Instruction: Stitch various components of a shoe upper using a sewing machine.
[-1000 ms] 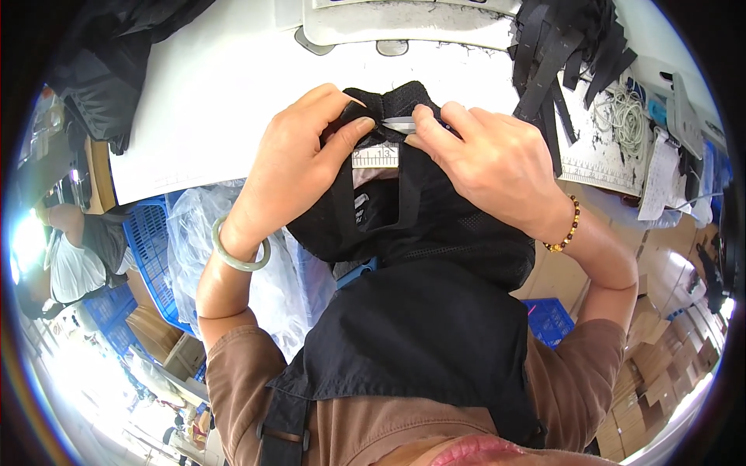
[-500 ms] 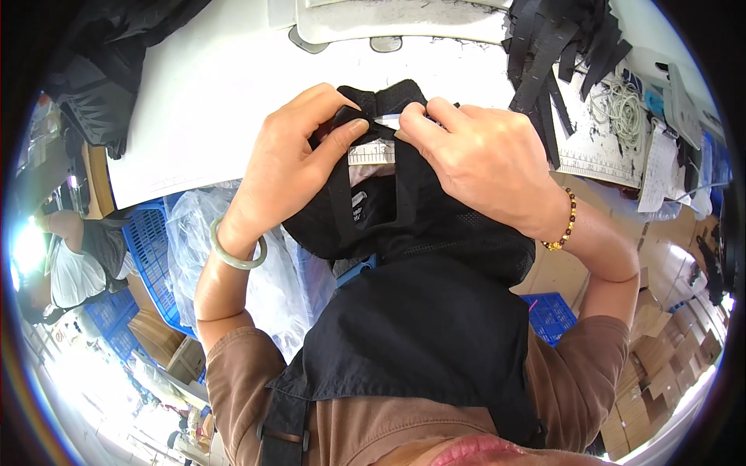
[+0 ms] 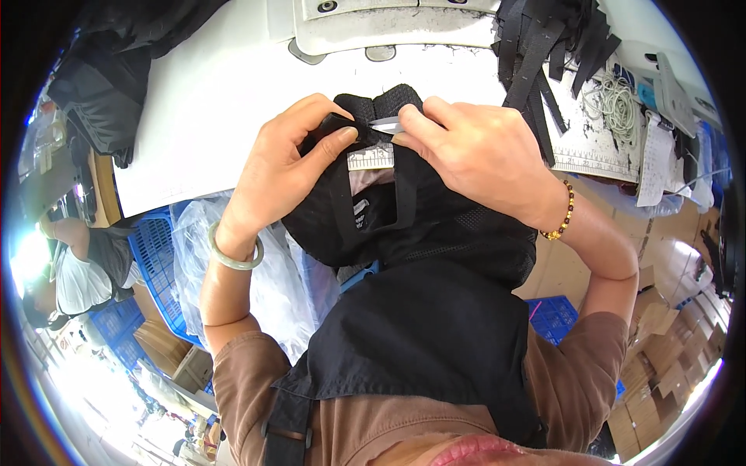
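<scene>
A black sewn fabric article (image 3: 474, 233) with mesh panels hangs over the table's front edge, close to my apron. A narrow black band (image 3: 406, 190) frames a gap in it, through which ruler marks and a white label show. My left hand (image 3: 299, 151) pinches the band's upper edge between thumb and forefinger. From my right hand (image 3: 482, 151) stick out the silver blades of thread snips (image 3: 384, 125), their tips touching the black fabric beside my left thumb. Their grip is hidden inside my right fingers.
Black strips (image 3: 532, 66) and a tangle of pale cord (image 3: 614, 109) lie right on the white table (image 3: 210, 116), near a machine base (image 3: 396, 27). Black fabric (image 3: 101, 85) is piled left. Blue crates (image 3: 159, 264) and clear plastic (image 3: 249, 272) stand below the edge.
The snips' blades show more plainly between my hands, against the band. My left hand has shifted slightly down, and the view has tilted a little. Both holds stay the same.
</scene>
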Demonstrator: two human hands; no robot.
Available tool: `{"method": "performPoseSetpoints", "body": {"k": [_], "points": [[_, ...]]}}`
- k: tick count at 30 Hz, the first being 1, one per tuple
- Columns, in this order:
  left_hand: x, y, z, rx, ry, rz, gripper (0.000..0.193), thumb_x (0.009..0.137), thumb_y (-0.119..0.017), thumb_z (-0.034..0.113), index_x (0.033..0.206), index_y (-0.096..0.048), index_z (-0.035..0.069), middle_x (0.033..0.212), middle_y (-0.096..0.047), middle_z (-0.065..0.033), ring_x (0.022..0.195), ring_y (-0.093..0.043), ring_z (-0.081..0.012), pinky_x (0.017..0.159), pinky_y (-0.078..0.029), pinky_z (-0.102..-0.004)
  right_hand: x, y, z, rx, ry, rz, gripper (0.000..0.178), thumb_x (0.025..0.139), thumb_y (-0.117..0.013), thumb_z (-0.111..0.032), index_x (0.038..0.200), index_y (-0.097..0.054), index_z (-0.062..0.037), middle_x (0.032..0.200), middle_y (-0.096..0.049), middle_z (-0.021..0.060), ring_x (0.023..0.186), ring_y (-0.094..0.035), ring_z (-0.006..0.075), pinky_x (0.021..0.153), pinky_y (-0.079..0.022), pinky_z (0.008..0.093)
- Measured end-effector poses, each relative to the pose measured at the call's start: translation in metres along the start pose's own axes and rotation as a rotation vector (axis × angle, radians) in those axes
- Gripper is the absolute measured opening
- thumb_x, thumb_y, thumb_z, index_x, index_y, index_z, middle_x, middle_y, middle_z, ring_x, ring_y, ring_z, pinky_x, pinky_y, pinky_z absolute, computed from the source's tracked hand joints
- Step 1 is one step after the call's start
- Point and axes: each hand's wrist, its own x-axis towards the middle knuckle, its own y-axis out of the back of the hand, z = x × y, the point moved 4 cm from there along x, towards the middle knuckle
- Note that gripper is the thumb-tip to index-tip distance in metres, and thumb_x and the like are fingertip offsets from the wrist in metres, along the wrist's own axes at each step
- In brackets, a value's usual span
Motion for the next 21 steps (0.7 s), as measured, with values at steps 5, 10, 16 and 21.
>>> {"method": "performPoseSetpoints", "body": {"k": [5,10,16,21], "points": [[-0.002,-0.001,0.000,-0.017,-0.010,0.010,0.012,0.086,-0.062,0.009,0.092,-0.058,-0.001,0.077,-0.051,-0.0067,0.067,-0.048,-0.0147,0.062,-0.040,-0.0253,0.002,-0.002,-0.002,-0.004,0.028,-0.008,0.015,0.077,-0.057,-0.014,0.090,-0.052,-0.0095,0.070,-0.052,0.0008,0.058,-0.060,0.0117,0.050,-0.046,0.0254],[-0.001,0.000,-0.001,-0.038,0.002,0.001,0.013,0.085,-0.063,0.008,0.094,-0.058,-0.001,0.077,-0.051,-0.0057,0.069,-0.047,-0.0119,0.063,-0.040,-0.0248,0.005,-0.003,-0.003,0.016,0.016,-0.020,0.015,0.077,-0.057,-0.014,0.091,-0.053,-0.0099,0.071,-0.054,0.0012,0.058,-0.061,0.0123,0.050,-0.046,0.0258],[0.001,0.010,-0.012,-0.558,0.078,-0.141,0.010,0.087,-0.058,0.008,0.091,-0.058,-0.001,0.083,-0.054,-0.0009,0.077,-0.048,-0.0075,0.071,-0.040,-0.0227,0.005,-0.002,0.004,0.085,-0.059,-0.011,0.020,0.080,-0.063,-0.021,0.093,-0.055,-0.0089,0.073,-0.054,0.0018,0.060,-0.061,0.0164,0.051,-0.046,0.0279],[-0.003,0.017,-0.012,-0.675,-0.016,0.081,0.011,0.088,-0.056,0.006,0.095,-0.060,-0.002,0.104,-0.056,-0.0082,0.098,-0.052,-0.0144,0.089,-0.039,-0.0263,-0.004,0.008,0.013,0.392,-0.133,0.007,0.042,0.073,-0.072,-0.013,0.108,-0.052,-0.0064,0.084,-0.057,0.0075,0.069,-0.062,0.0234,0.058,-0.049,0.0313]]}}
